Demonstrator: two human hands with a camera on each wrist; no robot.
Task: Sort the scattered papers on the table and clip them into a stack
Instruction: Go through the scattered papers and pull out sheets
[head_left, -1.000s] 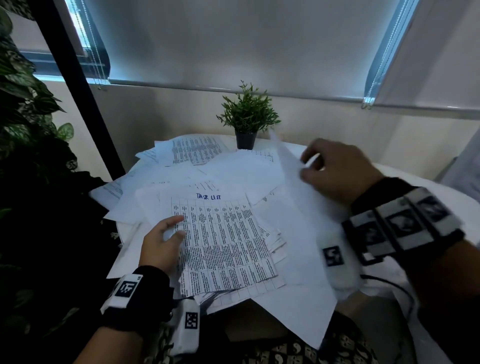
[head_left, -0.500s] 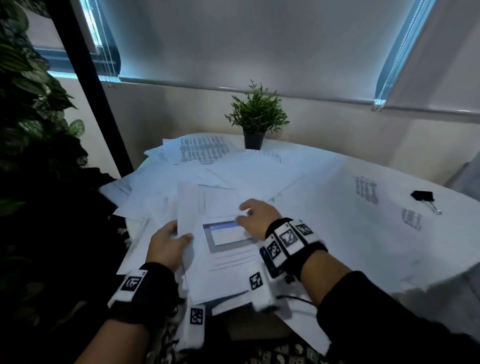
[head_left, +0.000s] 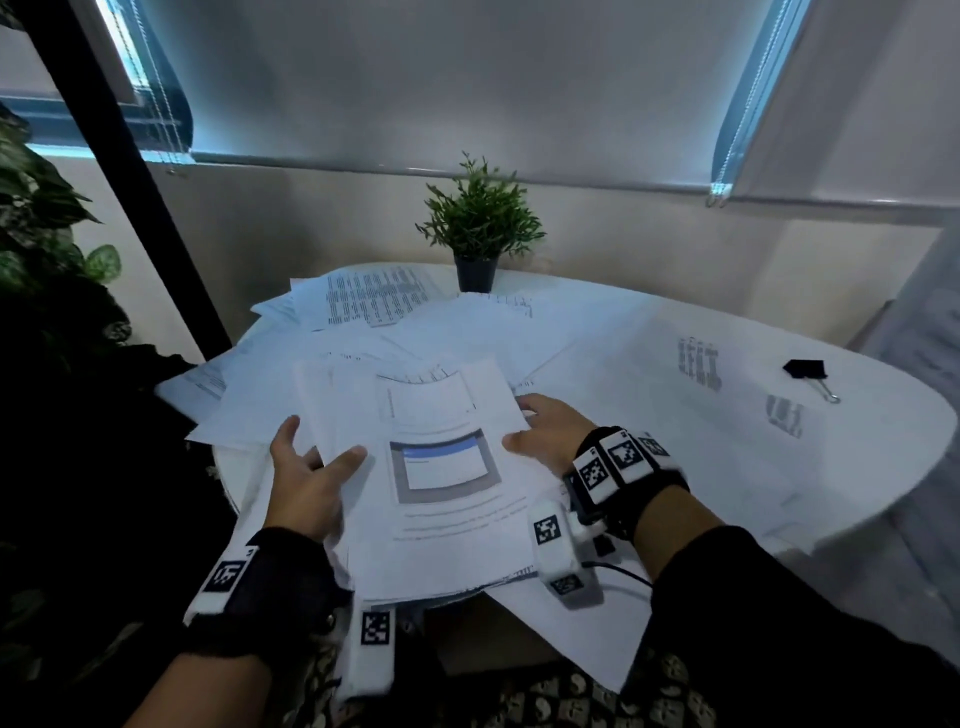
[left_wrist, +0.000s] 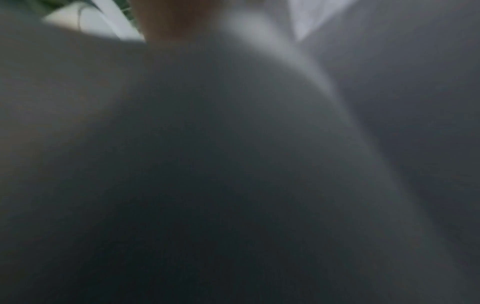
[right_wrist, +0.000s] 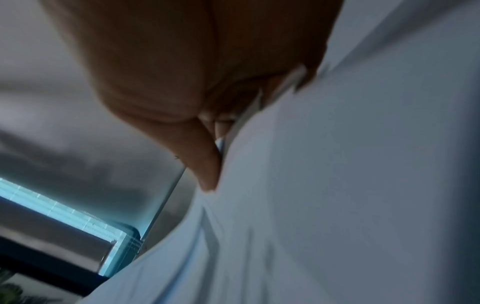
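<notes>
A stack of white papers lies at the table's near edge; its top sheet bears a blue-and-grey screenshot print. My left hand holds the stack's left edge, thumb on top. My right hand grips the right edge, and in the right wrist view its curled fingers pinch the sheet edges. More loose sheets lie scattered behind the stack. A black binder clip sits alone at the far right, out of both hands' reach. The left wrist view is dark and blurred, filled by paper.
A small potted plant stands at the back of the round white table. A large sheet covers the table's right half. Leafy plants and a black post stand to the left.
My right hand brought a lifted sheet from the right onto the stack, pressed it down, then slid to the stack's right edge. The left hand stayed at the left edge.
</notes>
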